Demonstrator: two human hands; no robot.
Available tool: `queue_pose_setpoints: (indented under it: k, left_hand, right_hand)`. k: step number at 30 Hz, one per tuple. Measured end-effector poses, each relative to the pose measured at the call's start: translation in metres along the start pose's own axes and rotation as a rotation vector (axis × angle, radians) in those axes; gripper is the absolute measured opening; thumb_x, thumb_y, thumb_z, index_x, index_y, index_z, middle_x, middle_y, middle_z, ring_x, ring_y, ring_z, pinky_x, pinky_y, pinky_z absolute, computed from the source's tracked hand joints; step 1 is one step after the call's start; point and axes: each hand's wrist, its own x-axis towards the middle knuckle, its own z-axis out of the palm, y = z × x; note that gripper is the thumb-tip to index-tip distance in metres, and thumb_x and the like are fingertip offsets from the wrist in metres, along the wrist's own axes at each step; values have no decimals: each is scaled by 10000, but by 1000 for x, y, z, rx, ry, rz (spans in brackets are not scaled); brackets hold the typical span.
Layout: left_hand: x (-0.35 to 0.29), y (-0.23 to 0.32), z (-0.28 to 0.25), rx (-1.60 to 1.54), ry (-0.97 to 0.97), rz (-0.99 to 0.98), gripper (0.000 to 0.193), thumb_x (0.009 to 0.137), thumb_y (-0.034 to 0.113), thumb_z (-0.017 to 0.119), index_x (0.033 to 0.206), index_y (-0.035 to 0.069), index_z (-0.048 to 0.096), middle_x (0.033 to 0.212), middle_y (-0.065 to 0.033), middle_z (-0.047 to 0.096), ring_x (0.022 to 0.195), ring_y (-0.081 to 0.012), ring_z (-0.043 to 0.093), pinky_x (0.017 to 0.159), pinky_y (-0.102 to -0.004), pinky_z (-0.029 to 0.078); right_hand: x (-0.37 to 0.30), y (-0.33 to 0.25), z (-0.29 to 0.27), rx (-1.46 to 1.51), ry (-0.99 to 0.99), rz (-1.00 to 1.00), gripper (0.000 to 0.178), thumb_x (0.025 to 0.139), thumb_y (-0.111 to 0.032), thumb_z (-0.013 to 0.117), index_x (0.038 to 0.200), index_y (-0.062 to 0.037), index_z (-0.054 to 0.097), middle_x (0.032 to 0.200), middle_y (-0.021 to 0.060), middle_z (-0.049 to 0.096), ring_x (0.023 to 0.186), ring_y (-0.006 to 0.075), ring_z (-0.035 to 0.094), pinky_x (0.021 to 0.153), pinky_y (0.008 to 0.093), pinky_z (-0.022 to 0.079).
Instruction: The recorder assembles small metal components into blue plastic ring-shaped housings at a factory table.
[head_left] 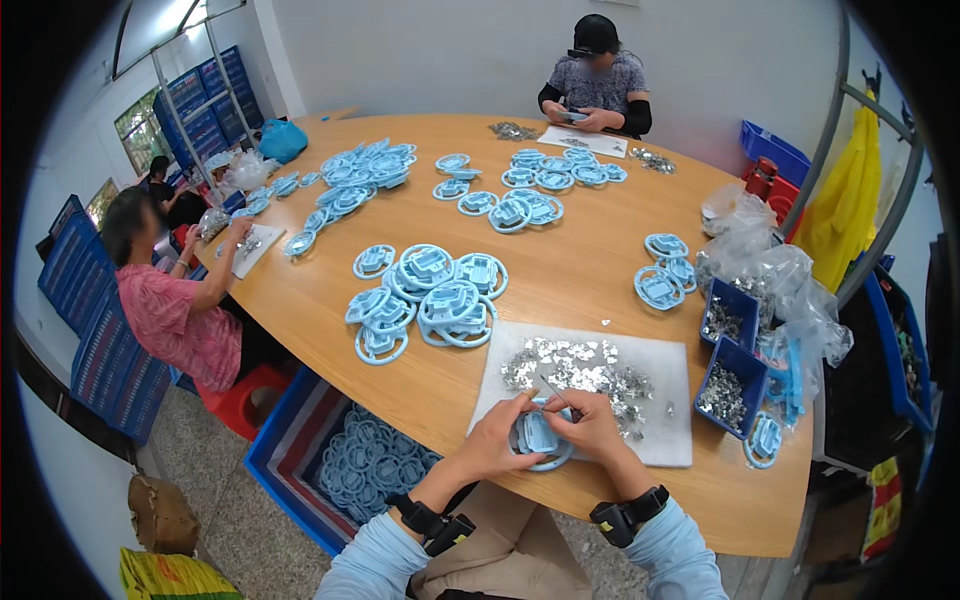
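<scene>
My left hand [497,433] is wrapped round the side of a light-blue round plastic part [536,434], a ring with a boxy centre, held near the table's front edge. My right hand [592,426] is closed in a pinch over the same part. A thin metal tool [551,389], perhaps tweezers, sticks up from between its fingertips. The fingers hide its tip and some of the part. Right behind my hands, small shiny metal pieces [580,368] lie scattered on a white foam mat [667,350].
Blue bins [733,388] of metal pieces stand right of the mat, beside clear plastic bags [785,275]. Light-blue parts [440,290] are piled behind left. A blue crate [290,470] of parts sits below the table [420,395]. Co-workers sit at the far side [600,85] and left [165,310].
</scene>
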Motion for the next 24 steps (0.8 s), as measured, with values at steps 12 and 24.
queue_pose_setpoints:
  k: [12, 24]
  left_hand:
    - [-3, 3, -9, 212, 10, 106, 711, 645, 265, 769, 1216, -32, 465, 1089, -179, 556, 1025, -328, 514, 896, -395, 414]
    - [-12, -5, 3, 384, 18, 170, 645, 739, 224, 732, 1268, -26, 461, 1105, -242, 563, 989, -394, 528, 865, -431, 413]
  right_hand:
    - [4, -2, 6, -199, 25, -145, 91, 699, -86, 666, 778, -43, 657, 860, 99, 663, 721, 262, 647, 628, 308, 512]
    - [13, 12, 25, -260, 18, -405, 132, 630, -94, 619, 733, -40, 557, 785, 130, 557, 713, 363, 569, 625, 425, 470]
